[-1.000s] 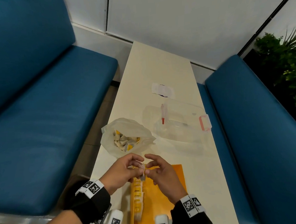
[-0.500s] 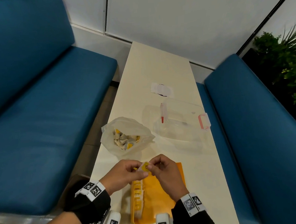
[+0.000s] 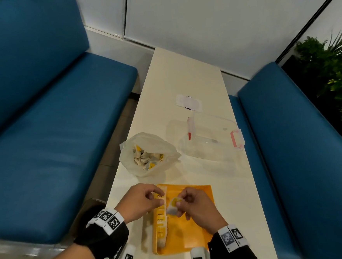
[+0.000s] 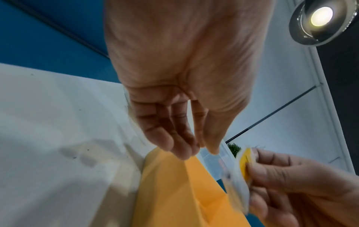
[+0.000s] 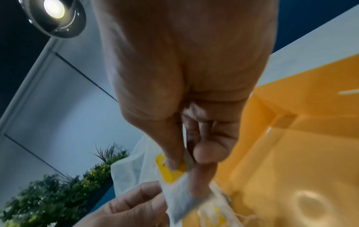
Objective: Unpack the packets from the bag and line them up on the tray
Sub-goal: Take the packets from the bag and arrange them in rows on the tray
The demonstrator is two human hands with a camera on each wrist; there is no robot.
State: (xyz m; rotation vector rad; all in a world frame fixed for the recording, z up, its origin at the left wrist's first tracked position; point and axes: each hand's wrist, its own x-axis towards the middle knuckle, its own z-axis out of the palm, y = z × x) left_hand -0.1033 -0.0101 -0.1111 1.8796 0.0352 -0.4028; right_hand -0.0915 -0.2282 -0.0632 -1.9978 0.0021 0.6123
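I pinch one packet (image 3: 172,206) in my right hand (image 3: 198,207) over the tray (image 3: 198,238). My left hand (image 3: 139,202) holds nothing, fingers loose. Next I think it goes down beside the row (image 3: 160,225).

A clear box (image 3: 211,138) with pink clips sits mid-frame on the surface (image 3: 182,76). Blue seats (image 3: 45,138) fill both sides.

On the counter (image 3: 184,71), the tray (image 3: 197,234) lies nearest, a row of packets (image 3: 160,225) along its left edge. Behind it sits the bag (image 3: 147,151); right of the bag, a lidded container (image 3: 213,138). Benches (image 3: 55,137) flank both sides.
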